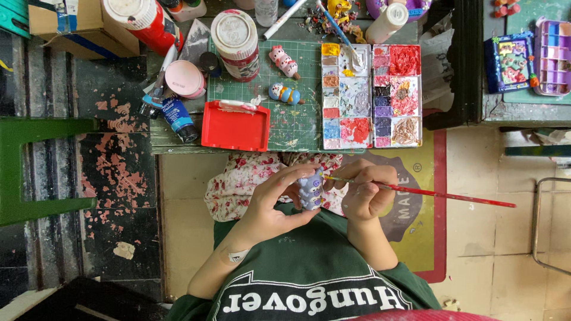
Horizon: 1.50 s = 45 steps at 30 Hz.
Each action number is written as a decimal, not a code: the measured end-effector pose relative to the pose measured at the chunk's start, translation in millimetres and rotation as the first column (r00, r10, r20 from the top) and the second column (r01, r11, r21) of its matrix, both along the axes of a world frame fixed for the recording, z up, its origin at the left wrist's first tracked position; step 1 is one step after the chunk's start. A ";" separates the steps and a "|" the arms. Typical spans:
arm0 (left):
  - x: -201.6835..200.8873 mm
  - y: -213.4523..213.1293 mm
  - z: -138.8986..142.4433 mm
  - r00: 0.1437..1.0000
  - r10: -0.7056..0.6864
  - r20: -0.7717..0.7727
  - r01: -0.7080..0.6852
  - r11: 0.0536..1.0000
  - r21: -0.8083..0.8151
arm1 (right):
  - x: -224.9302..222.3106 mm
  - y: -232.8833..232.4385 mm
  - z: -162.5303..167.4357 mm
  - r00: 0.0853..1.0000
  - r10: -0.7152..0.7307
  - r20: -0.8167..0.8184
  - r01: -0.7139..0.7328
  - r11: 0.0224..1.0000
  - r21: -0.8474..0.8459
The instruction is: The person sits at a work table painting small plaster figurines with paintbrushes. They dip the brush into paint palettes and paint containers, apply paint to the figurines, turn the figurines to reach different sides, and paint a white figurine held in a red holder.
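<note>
My left hand (270, 205) grips a small purple and white figurine (310, 191) in front of my chest. My right hand (366, 190) holds a thin red-handled paintbrush (440, 194), its tip touching the figurine's upper part. Beneath both hands lies a floral cloth (238, 181) on my lap. On the green cutting mat (297, 95) ahead lie a pink figurine (284, 62) and a blue and white figurine (285, 93).
A paint palette (372, 95) with several mixed colours sits at the mat's right. A red tray (235, 126), paint jars (237, 35), a pink lid (184, 78) and a paint tube (178, 117) crowd the left. A green chair (30, 169) stands at far left.
</note>
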<state>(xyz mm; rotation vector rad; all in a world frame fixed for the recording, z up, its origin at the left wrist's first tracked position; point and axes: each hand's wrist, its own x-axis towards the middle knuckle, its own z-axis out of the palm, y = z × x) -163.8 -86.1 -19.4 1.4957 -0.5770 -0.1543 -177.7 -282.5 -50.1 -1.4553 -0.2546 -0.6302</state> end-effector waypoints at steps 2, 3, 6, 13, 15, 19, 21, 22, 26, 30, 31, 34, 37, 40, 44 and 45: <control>-0.1 0.7 1.2 1.000 0.006 0.024 -0.007 0.999 0.031 | -0.8 -0.5 -0.9 1.000 -0.003 -0.007 0.003 1.000 0.005; -0.1 1.0 1.9 0.999 0.009 0.037 -0.011 0.999 0.046 | -1.3 -0.8 -1.5 1.000 -0.005 -0.010 0.005 1.000 0.008; -0.2 0.7 2.7 0.998 0.011 0.055 -0.014 0.999 0.051 | -3.1 -1.7 -3.0 0.999 -0.041 -0.007 0.041 0.999 -0.012; -0.4 1.7 3.4 0.999 -0.008 0.052 0.005 0.998 0.057 | -7.4 -6.1 6.0 0.998 0.019 -0.067 -0.024 0.996 -0.081; -0.9 2.0 3.5 0.998 -0.001 0.062 -0.002 0.999 0.054 | -6.8 -5.0 9.3 0.997 0.029 -0.068 -0.034 0.997 -0.069; -1.8 2.2 3.8 0.998 -0.001 0.062 -0.003 0.997 0.072 | -5.2 -2.9 13.7 0.997 0.039 -0.061 -0.042 0.998 -0.050; -1.6 1.8 3.7 0.998 0.004 0.065 -0.009 0.997 0.072 | -4.5 -3.4 14.6 0.997 0.046 -0.058 -0.050 0.996 -0.067; -1.5 1.7 3.5 0.998 0.004 0.064 -0.008 0.998 0.070 | -4.4 -3.5 14.8 0.997 0.043 -0.060 -0.047 0.996 -0.070; -1.3 1.8 3.3 0.997 0.010 0.074 -0.015 0.998 0.067 | -4.9 -3.9 14.3 0.997 0.044 -0.070 -0.050 0.995 -0.081; -0.3 2.0 2.9 0.997 0.007 0.081 -0.012 0.998 0.063 | -4.8 -4.2 14.0 0.995 0.058 -0.082 -0.065 0.995 -0.079; -0.2 1.9 2.9 0.997 0.008 0.080 -0.013 0.998 0.062 | -4.6 -4.2 13.9 0.995 0.057 -0.080 -0.063 0.995 -0.080; -0.5 1.7 2.9 0.997 0.012 0.078 -0.016 0.998 0.062 | -5.0 -3.1 13.9 0.996 0.050 -0.077 -0.055 0.996 -0.072; -0.7 1.9 3.1 0.997 0.013 0.078 -0.018 0.998 0.063 | -6.5 -1.2 13.5 0.996 0.046 -0.076 -0.050 0.997 -0.050; -0.8 2.1 3.4 0.997 0.012 0.077 -0.017 0.998 0.063 | -7.0 -1.0 12.9 0.996 0.054 -0.068 -0.057 0.997 -0.050; -0.9 2.1 3.2 0.998 0.004 0.063 -0.008 0.998 0.061 | -7.2 -2.7 12.2 0.995 0.068 -0.074 -0.073 0.995 -0.071; -0.9 1.9 2.9 0.998 0.005 0.063 -0.009 0.998 0.062 | -7.2 -3.4 11.9 0.994 0.074 -0.078 -0.080 0.994 -0.073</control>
